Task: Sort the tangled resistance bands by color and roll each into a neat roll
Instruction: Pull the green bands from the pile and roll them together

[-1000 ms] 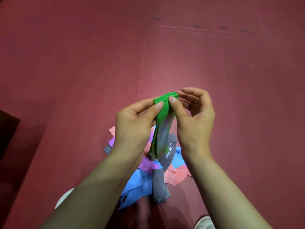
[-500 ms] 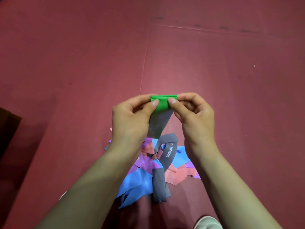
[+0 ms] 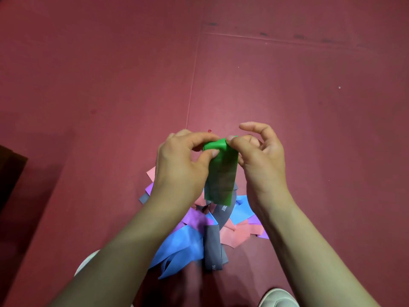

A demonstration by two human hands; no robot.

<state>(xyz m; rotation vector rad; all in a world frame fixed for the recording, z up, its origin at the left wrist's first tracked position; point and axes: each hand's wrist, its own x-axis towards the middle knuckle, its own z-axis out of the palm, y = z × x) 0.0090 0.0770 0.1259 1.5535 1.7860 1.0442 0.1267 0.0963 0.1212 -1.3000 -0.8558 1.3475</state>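
A green resistance band [image 3: 221, 171] hangs in the air between both hands, its top end curled into a small roll and a short tail dangling. My left hand [image 3: 183, 165] pinches the roll's left side with thumb and fingers. My right hand [image 3: 261, 160] pinches the right side with its thumb, the other fingers lifted and curled. Below on the floor lies a tangled pile: a blue band [image 3: 183, 247], a grey band [image 3: 213, 249], a pink band [image 3: 234, 237] and a purple band [image 3: 194, 218].
The floor is dark red matting [image 3: 110, 85] with a seam [image 3: 192, 85] running away from me. White shoe tips show at the bottom left [image 3: 85, 263] and bottom right [image 3: 278, 298]. A dark object [image 3: 8, 173] sits at the left edge.
The green band's top has been turned over into a thicker roll and the hanging tail has grown shorter. My right fingers have lifted off the band, leaving the thumb on it.
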